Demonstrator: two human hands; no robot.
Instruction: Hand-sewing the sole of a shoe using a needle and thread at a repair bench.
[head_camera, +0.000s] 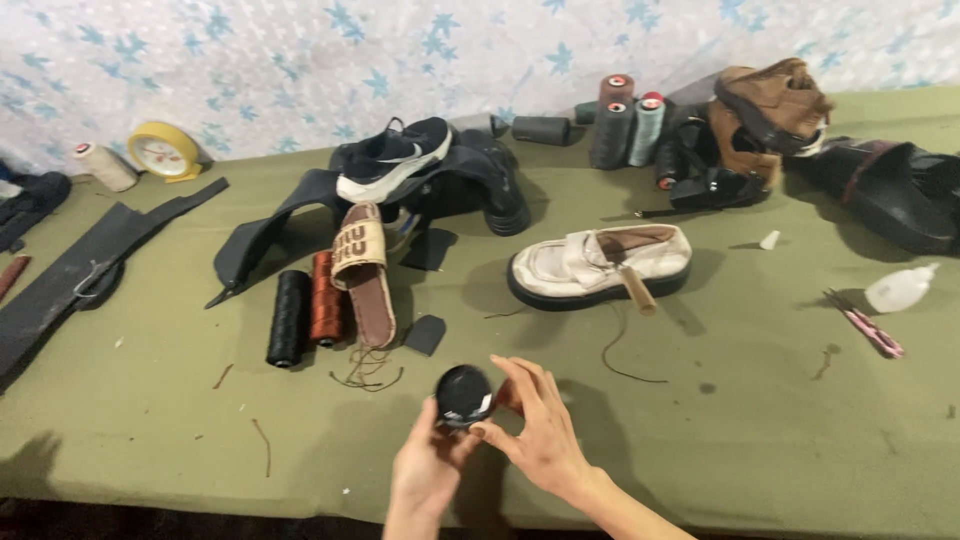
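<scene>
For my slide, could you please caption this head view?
Both hands, left hand and right hand, hold a round black tin over a shoe-strewn green table.

1 view only: head cam, above the counter (700, 440) near edge, looking down & fwd toward the back wall (300, 60). Close to counter; whole width seen, wall behind it.

Two bare hands, left hand (432, 468) and right hand (540, 432). No gloves, rings or watch visible. Forearms bare as far as the bottom edge of the picture, no sleeves in view. Fingers slim, nails short and unpainted
</scene>
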